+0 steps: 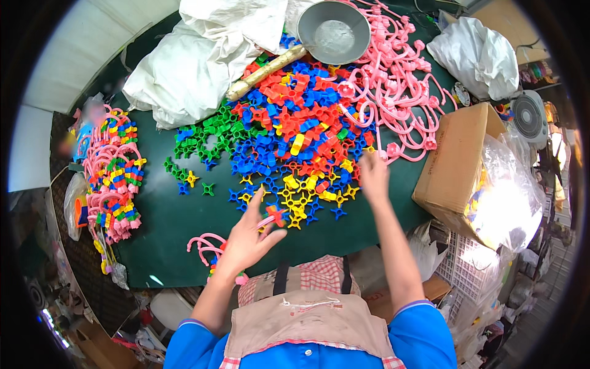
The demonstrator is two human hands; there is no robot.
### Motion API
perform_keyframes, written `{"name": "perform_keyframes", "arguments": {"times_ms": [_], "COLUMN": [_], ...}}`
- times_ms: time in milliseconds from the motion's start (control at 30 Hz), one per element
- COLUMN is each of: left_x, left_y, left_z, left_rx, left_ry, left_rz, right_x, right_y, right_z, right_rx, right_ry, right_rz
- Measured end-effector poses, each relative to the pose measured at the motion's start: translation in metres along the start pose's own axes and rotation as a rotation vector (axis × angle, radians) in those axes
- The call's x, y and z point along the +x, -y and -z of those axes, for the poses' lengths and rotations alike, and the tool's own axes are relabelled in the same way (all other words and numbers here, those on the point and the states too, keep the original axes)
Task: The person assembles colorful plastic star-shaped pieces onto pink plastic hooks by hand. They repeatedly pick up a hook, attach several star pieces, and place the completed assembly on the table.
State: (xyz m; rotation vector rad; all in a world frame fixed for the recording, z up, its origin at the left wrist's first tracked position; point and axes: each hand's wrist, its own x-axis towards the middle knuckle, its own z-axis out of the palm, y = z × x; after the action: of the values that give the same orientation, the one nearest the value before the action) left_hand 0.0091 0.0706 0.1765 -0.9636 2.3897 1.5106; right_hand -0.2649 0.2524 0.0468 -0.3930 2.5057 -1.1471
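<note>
My left hand (251, 238) is over the near edge of the green table, thumb and forefinger apart. A pink plastic stem with a red star-shaped connector (276, 216) on it is held in its fingers. Beside the left wrist are curved pink stems (209, 241) with coloured connectors, partly hidden by the forearm. My right hand (373, 177) reaches to the right edge of a heap of red, blue, yellow and green connectors (295, 129). Its fingertips are by a yellow connector (369, 149) and a pink stem; the blurred fingers hide any grip.
Curved pink stems (393, 86) lie tangled at the far right, near a grey bowl (334, 34). A wooden stick (267, 72) and white sacks (184, 74) border the heap. Assembled pink pieces (114, 175) are stacked at left. A cardboard box (452, 169) stands at right.
</note>
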Motion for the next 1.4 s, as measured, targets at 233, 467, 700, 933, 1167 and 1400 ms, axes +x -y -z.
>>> {"name": "perform_keyframes", "arguments": {"times_ms": [233, 467, 700, 933, 1167, 1400], "left_x": [-0.040, -0.084, -0.032, 0.012, -0.012, -0.015], "left_y": [0.141, 0.250, 0.183, 0.184, 0.206, 0.209], "left_z": [0.022, -0.003, -0.054, -0.093, -0.074, -0.072], "left_rx": [-0.346, -0.111, 0.265, 0.495, 0.371, 0.438], "left_ry": [-0.096, -0.378, -0.397, -0.173, -0.374, -0.113], "left_rz": [0.176, 0.266, -0.228, -0.231, -0.303, -0.257], "right_x": [0.165, 0.133, 0.034, 0.011, -0.060, -0.106], "right_y": [-0.122, -0.079, 0.000, 0.029, 0.014, 0.003], "right_z": [0.022, 0.035, 0.091, 0.111, 0.088, 0.041], "right_rx": [-0.625, 0.566, 0.721, 0.500, 0.460, 0.609], "right_ry": [0.032, 0.034, -0.138, -0.175, -0.159, -0.044], "right_rz": [0.121, -0.256, -0.122, 0.037, 0.036, -0.149]}}
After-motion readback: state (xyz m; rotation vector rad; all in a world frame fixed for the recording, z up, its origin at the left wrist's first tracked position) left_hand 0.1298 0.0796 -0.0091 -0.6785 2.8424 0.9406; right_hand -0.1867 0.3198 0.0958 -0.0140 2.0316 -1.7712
